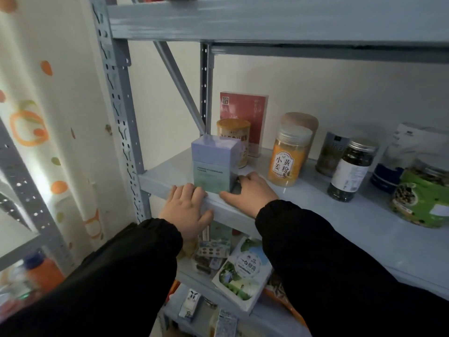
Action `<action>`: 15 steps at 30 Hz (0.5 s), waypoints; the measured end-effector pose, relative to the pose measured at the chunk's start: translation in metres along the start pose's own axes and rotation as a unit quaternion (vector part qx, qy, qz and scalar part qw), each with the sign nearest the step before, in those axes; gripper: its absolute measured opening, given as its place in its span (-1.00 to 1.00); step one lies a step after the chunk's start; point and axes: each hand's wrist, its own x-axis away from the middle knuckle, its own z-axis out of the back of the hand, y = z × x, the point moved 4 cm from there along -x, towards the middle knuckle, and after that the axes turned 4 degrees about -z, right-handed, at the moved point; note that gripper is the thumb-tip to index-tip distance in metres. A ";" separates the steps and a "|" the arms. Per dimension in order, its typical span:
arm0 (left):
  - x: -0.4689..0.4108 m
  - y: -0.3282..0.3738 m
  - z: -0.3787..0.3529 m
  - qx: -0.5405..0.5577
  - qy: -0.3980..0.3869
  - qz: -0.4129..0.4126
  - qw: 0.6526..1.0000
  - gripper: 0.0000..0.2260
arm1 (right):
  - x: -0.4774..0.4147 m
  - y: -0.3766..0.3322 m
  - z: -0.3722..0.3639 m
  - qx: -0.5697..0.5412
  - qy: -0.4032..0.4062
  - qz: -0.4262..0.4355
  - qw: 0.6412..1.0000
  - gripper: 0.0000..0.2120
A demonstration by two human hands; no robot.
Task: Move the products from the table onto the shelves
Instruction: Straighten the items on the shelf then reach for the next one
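A tall lilac-and-green box (213,164) stands upright near the front left edge of the grey shelf (315,203). My left hand (187,210) rests over the shelf's front lip just left of the box, its fingertips at the box's lower left corner. My right hand (247,190) lies on the shelf at the box's right side, fingers touching its lower right edge and thumb along the front. Neither hand visibly curls round the box.
Behind the box stand a gold can (234,137) and a red box (243,115). To the right are a yellow powder jar (288,159), dark jars (349,169) and a green tub (422,198). Lower shelves hold a white-green box (243,273) and small packets.
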 end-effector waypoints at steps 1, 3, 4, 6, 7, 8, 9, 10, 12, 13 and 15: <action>0.001 0.003 0.001 0.003 0.004 0.002 1.000 -0.61 | 0.002 0.000 0.000 0.003 0.001 0.002 1.000 -0.25; 0.003 0.009 0.004 0.003 0.007 0.009 1.000 -0.62 | 0.008 0.001 0.002 0.004 0.005 0.009 1.000 -0.31; 0.003 0.011 0.005 0.002 0.006 0.012 1.000 -0.61 | 0.011 0.001 0.002 0.002 0.007 0.014 1.000 -0.36; 0.004 0.014 0.007 0.002 0.003 0.016 1.000 -0.60 | 0.015 0.003 0.003 -0.003 0.008 0.022 1.000 -0.44; 0.004 0.015 0.007 -0.002 0.003 0.016 1.000 -0.61 | 0.017 0.003 0.003 -0.004 0.005 0.026 1.000 -0.47; 0.004 0.015 0.007 -0.007 0.002 0.016 1.000 -0.61 | 0.018 0.003 0.002 -0.003 0.000 0.029 1.000 -0.50; 0.004 0.015 0.006 -0.015 0.003 0.016 1.000 -0.61 | 0.018 0.003 0.002 -0.001 -0.004 0.032 0.999 -0.51; 0.004 0.015 0.006 -0.019 0.001 0.017 1.000 -0.61 | 0.019 0.002 0.002 0.001 -0.007 0.034 0.999 -0.52; 0.005 0.016 0.006 -0.024 -0.009 0.021 0.999 -0.58 | 0.020 0.002 0.003 0.004 -0.011 0.039 0.999 -0.53; 0.004 0.017 0.006 -0.026 -0.015 0.024 0.999 -0.57 | 0.020 0.002 0.003 0.005 -0.012 0.042 0.999 -0.53; 0.004 0.018 0.008 -0.023 -0.036 0.029 0.999 -0.54 | 0.020 0.002 0.002 0.005 -0.016 0.044 0.999 -0.52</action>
